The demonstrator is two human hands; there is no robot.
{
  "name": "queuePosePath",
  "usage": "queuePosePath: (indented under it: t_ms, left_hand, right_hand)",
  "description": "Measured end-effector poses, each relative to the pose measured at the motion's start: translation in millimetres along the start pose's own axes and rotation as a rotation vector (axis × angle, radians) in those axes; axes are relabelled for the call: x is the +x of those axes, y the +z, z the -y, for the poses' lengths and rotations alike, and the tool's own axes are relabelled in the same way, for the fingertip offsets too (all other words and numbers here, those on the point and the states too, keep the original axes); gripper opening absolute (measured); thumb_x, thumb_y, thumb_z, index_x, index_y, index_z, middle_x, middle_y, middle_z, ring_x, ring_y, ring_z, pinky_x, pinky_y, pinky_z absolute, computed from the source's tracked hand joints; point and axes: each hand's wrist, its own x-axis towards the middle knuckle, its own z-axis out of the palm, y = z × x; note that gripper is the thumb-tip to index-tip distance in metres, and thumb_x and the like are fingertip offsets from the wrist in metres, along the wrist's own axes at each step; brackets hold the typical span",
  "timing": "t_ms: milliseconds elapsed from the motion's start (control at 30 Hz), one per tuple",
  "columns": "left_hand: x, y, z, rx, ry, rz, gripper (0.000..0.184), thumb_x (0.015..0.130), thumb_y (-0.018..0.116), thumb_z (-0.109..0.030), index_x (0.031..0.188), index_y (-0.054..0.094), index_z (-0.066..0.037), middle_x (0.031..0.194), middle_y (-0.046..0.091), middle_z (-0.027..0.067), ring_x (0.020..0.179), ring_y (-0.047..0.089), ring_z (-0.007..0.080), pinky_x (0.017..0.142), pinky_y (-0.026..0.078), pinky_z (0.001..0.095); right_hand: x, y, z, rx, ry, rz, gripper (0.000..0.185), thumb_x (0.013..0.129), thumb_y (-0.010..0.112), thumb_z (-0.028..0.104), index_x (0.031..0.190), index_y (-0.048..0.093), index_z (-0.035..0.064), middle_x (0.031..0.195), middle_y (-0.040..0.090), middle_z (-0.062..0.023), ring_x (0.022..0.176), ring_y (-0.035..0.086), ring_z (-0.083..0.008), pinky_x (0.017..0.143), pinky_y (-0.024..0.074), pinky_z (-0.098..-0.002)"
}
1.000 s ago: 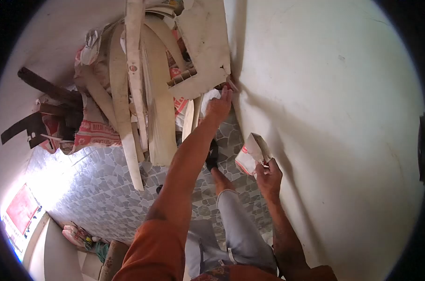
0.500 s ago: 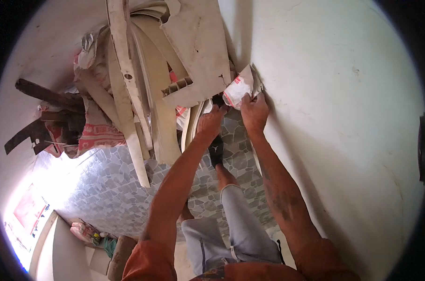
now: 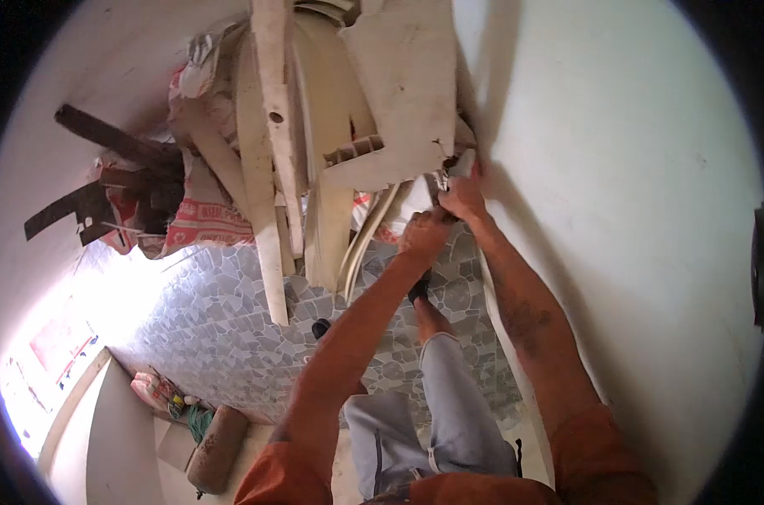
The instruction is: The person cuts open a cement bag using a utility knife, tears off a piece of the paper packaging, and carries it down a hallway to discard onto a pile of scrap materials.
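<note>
My left hand [image 3: 425, 234] is closed beside the lower edge of a white sack [image 3: 409, 209]; what its fingers grip is too small to name. Just above and to the right, my right hand [image 3: 463, 198] is closed too, close to a pale piece [image 3: 463, 162] by the wall. Whether it grips that piece is unclear. Over both hands leans a large beige board [image 3: 407, 93] with a jagged lower edge. Long curved pale strips [image 3: 327, 236] hang to the left of my left hand.
Red-and-white sacks [image 3: 207, 220] and dark wood pieces [image 3: 121, 139] are heaped at the left. A white wall [image 3: 634, 210] rises on the right. Below lies the grey stone-patterned floor [image 3: 230, 311]. A brown roll [image 3: 218, 450] and green cord [image 3: 198, 422] lie at the lower left.
My right hand has moved up and left beside my left hand, first carrying a pale and red piece. My left hand has dropped slightly. The view has shifted, so the pile appears further right.
</note>
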Motion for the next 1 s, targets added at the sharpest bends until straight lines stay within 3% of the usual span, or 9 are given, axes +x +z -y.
queuePosePath:
  t_ms: [67,333,400,500,600,733,800,900,1000]
  left_hand:
    - [0,-1,0,0.055,-0.019,0.059,0.02,0.079,0.057,-0.012,0.097,0.066,-0.01,0.097,0.06,0.0111,0.086,0.066,0.026,0.077,0.053,0.0376]
    - [-8,-21,-12,0.027,0.003,0.126,0.032,0.078,0.059,-0.009,0.109,0.059,-0.005,0.108,0.06,0.0133,0.102,0.061,0.0275,0.09,0.048,0.04]
    - [-16,-35,-20,0.01,-0.057,0.226,0.034,0.079,0.059,-0.009,0.113,0.058,-0.006,0.114,0.058,0.0151,0.108,0.059,0.029,0.095,0.045,0.0421]
    - [-53,-38,-31,-0.007,0.046,-0.1,0.041,0.08,0.059,-0.01,0.121,0.056,-0.008,0.123,0.055,0.0167,0.117,0.054,0.0307,0.097,0.044,0.0454]
    - [-95,-68,-48,-0.315,-0.235,0.212,0.047,0.082,0.059,-0.009,0.128,0.053,-0.009,0.129,0.052,0.0165,0.12,0.053,0.0313,0.097,0.045,0.0449]
    - [-179,-65,-38,-0.936,-0.721,0.105,0.043,0.086,0.061,-0.014,0.128,0.054,-0.011,0.121,0.057,0.0138,0.113,0.056,0.0283,0.094,0.048,0.0386]
    - [-238,-48,-3,-0.56,-0.307,-0.05,0.042,0.091,0.058,-0.023,0.129,0.052,-0.006,0.12,0.059,0.0153,0.11,0.059,0.0276,0.092,0.048,0.0375]
    - [-257,-149,-31,-1.867,-1.152,-0.226,0.045,0.098,0.048,-0.029,0.132,0.046,0.001,0.124,0.058,0.0167,0.112,0.059,0.0293,0.096,0.047,0.038]
    - [-269,-164,-55,-2.108,-0.803,-0.259,0.046,0.1,0.042,-0.04,0.125,0.048,-0.002,0.129,0.056,0.0178,0.108,0.06,0.0328,0.094,0.048,0.0417]
  right_hand:
    - [12,8,-12,0.13,-0.191,0.07,0.032,0.067,0.07,0.026,0.083,0.068,-0.0011,0.086,0.065,-0.0272,0.087,0.066,-0.0403,0.077,0.0524,-0.046]
    - [67,72,-27,0.048,0.014,0.18,0.032,0.079,0.064,0.021,0.097,0.063,-0.0054,0.093,0.066,-0.0198,0.085,0.065,-0.0346,0.077,0.053,-0.0433]
    - [70,74,-32,0.347,0.127,0.264,0.032,0.083,0.062,0.02,0.101,0.062,-0.0062,0.096,0.066,-0.0177,0.085,0.065,-0.033,0.078,0.0531,-0.043]
    - [50,61,-35,1.087,0.407,0.365,0.032,0.088,0.06,0.018,0.108,0.06,-0.0072,0.1,0.067,-0.0145,0.086,0.065,-0.0306,0.079,0.0533,-0.0425]
    - [-1,17,-28,1.63,0.256,0.253,0.039,0.093,0.061,0.024,0.12,0.053,-0.0029,0.112,0.063,-0.0114,0.092,0.063,-0.021,0.08,0.0547,-0.0352]
    - [-112,-73,21,0.983,0.232,-0.006,0.041,0.099,0.05,0.027,0.126,0.054,-0.0041,0.117,0.063,-0.0146,0.104,0.061,-0.0232,0.094,0.0483,-0.0348]
    - [-171,-111,40,0.612,0.106,-0.134,0.042,0.101,0.044,0.029,0.125,0.056,-0.0034,0.12,0.063,-0.0177,0.111,0.06,-0.0283,0.1,0.0437,-0.0356]
    - [-286,-167,95,0.594,-0.101,-0.523,0.051,0.103,0.035,0.034,0.133,0.049,-0.0048,0.131,0.056,-0.0197,0.126,0.05,-0.0296,0.108,0.0365,-0.0371]
    - [-375,-174,144,0.736,-0.155,-0.835,0.052,0.104,0.03,0.032,0.135,0.047,-0.005,0.136,0.052,-0.0208,0.132,0.045,-0.0291,0.111,0.032,-0.0365]
